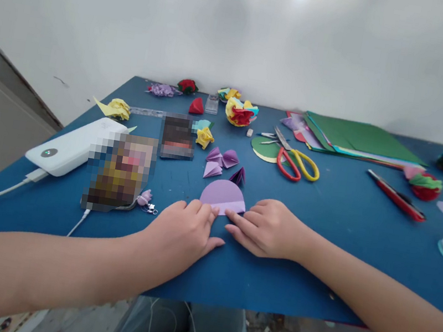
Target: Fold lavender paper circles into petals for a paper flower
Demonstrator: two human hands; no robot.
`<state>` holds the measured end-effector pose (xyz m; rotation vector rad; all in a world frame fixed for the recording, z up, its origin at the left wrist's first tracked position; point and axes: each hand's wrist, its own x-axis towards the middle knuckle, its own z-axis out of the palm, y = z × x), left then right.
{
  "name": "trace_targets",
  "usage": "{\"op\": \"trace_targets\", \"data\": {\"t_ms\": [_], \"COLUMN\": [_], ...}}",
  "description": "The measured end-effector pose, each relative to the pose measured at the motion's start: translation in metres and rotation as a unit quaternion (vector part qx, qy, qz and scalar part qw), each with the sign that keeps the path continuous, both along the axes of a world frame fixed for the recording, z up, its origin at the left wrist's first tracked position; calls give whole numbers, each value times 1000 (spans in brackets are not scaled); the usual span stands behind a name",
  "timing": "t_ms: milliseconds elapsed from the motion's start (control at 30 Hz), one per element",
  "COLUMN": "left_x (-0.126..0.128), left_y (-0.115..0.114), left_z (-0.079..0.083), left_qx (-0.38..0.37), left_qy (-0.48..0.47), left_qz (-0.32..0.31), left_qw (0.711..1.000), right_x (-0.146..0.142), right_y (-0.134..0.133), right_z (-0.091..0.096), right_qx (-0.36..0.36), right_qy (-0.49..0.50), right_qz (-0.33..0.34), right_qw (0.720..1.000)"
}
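We've got both hands flat on the blue table (324, 205), left hand (183, 233) and right hand (266, 229) pressing fingertips along the straight lower edge of a lilac half-circle of paper (223, 193), seemingly folded. Just behind it, small folded purple pieces (222, 160); further right, yellow-and-red scissors (297, 164).

A paper-craft work corner: a blue bench (336, 207) against a bare white wall carries a stack of coloured paper sheets (360, 138), red-and-yellow-handled scissors (295, 161), crumpled paper flowers (240, 112) and small folded purple paper pieces (223, 158).
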<state>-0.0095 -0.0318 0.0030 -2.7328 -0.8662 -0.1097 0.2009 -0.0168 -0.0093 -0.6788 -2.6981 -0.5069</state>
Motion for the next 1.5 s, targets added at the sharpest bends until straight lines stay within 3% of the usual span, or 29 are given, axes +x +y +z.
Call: {"op": "trace_targets", "data": {"t_ms": [200, 267, 367, 500, 633, 733, 900, 1067, 1300, 1433, 1500], "left_x": [-7, -7, -7, -6, -5, -3, -2, 0, 1, 2, 2], "left_y": [11, 17, 24, 29, 36, 43, 50, 50, 48, 45, 44], "left_z": [10, 11, 9, 8, 7, 1, -9, -9, -1, -1, -1], "left_qx": [-1, -6, -18, -38, -147, -271, -274, -284, -411, -425, -431], "left_qy": [17, -15, -70, -193, -334, -347, -344, -356, -430, -428, -427], "left_qz": [-37, -44, -79, -5, 61, 69, 56, 56, 110, 95, 81], "left_qw": [999, 999, 994, 980, 929, 895, 896, 889, 796, 792, 791], "right_x": [6, 6, 4, 3, 7, 10, 3, -13, -25, -25, -24], "right_y": [3, 5, 9, 12, 9, 8, 4, -9, -13, -8, -8], "right_z": [3, 3, 0, -3, 0, 3, 5, 6, 3, 6, 7], "right_qx": [57, 30, -74, -171, -113, -60, -121, -150, -248, -332, -337], "right_qy": [-10, 18, 77, 124, 133, 120, 120, 77, 137, 185, 189], "right_qz": [-37, -77, -123, -60, 1, 29, -16, 20, -7, -6, 9], "right_qw": [998, 996, 987, 975, 985, 990, 985, 985, 959, 925, 922]}}
